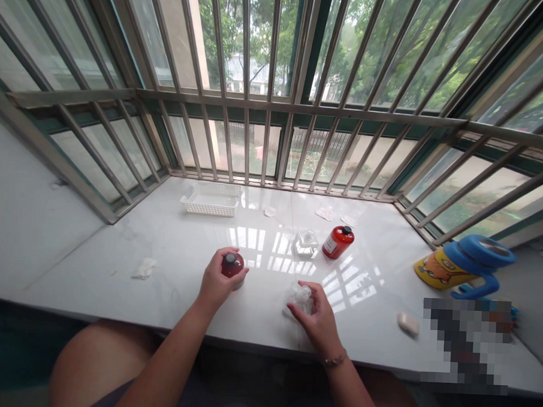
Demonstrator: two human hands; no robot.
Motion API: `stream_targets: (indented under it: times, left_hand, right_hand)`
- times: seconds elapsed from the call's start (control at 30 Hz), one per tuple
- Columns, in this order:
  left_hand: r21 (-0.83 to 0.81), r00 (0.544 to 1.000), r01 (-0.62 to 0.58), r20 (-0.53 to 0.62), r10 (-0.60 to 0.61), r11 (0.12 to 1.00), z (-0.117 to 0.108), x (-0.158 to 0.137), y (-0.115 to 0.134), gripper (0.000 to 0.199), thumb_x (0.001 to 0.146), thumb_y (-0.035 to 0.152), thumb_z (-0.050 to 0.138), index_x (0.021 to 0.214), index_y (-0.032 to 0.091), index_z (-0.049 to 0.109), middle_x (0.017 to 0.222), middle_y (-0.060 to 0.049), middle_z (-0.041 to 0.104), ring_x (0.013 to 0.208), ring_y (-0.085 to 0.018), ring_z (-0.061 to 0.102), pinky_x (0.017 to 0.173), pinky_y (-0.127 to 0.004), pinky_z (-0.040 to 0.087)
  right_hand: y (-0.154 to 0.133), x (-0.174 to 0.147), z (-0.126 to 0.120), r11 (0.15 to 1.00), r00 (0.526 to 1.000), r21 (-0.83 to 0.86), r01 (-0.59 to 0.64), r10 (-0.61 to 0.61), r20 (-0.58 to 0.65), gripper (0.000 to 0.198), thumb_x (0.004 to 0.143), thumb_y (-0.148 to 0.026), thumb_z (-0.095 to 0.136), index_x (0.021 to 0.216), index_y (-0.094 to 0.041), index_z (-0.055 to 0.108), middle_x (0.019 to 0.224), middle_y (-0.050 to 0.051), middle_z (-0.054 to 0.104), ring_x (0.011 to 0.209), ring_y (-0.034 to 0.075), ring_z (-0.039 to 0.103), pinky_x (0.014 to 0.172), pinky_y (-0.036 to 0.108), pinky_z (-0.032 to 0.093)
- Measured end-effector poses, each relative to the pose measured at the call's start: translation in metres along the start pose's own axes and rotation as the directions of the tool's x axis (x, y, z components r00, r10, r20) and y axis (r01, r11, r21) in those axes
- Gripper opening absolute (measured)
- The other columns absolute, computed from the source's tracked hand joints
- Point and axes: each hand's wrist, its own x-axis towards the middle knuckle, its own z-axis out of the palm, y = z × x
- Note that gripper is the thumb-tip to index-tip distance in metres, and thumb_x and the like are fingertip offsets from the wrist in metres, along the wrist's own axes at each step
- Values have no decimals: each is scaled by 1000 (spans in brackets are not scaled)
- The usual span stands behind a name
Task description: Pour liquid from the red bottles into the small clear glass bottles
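Observation:
On the white tabletop my left hand [217, 279] is wrapped round a dark red bottle [233, 264] with a black cap. My right hand [317, 317] grips a small clear glass jar [298, 296] near the table's front edge; the fingers hide part of it. Beyond my right hand sits a second clear glass jar [306, 243], square in shape. Beside that jar stands another red bottle [337, 242], with a black cap and a pale label.
A white plastic basket [211, 202] lies at the back left. Crumpled tissue [144, 268] is at left, with more scraps near the window bars. To the right are a blue and yellow flask [462, 266], a beige object [408, 324] and a blurred-out patch.

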Motion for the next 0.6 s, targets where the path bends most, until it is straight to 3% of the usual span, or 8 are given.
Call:
stream_targets:
  times: [0.1, 0.27, 0.4, 0.6]
  left_hand:
    - [1, 1000, -6, -5, 6, 1000, 0, 0, -1, 45, 81, 38, 88, 118, 28, 64, 133, -6, 72, 125, -29, 69, 109, -48, 58]
    - [14, 1000, -18, -17, 18, 1000, 1, 0, 0, 43, 81, 37, 87, 117, 27, 65, 132, -6, 73, 123, -29, 71, 110, -48, 57]
    - [18, 1000, -23, -17, 23, 1000, 1, 0, 0, 43, 81, 37, 87, 117, 27, 65, 132, -6, 73, 123, -29, 70, 110, -49, 57]
    - [15, 1000, -15, -11, 15, 1000, 0, 0, 0, 44, 81, 37, 87, 118, 28, 64, 133, -6, 72, 124, -29, 70, 110, -48, 57]
  right_hand:
    - [0, 0, 1, 1000, 1000, 24, -19, 20, -23, 76, 81, -48, 89, 146, -29, 53, 134, 9, 69, 124, 31, 69, 106, 50, 57]
    - [1, 0, 1, 1000, 999, 27, -14, 15, -42, 55, 82, -48, 89, 125, -28, 61, 129, 9, 70, 119, 31, 69, 104, 50, 58]
    - [0, 0, 0, 1000, 1000, 8, -18, 18, 6, 61, 84, -49, 87, 135, -29, 60, 133, 9, 68, 125, 31, 67, 106, 50, 57]
    - [2, 0, 1, 999, 1000, 25, -21, 22, -22, 54, 83, -49, 88, 124, -27, 61, 129, 10, 70, 117, 31, 69, 102, 50, 59]
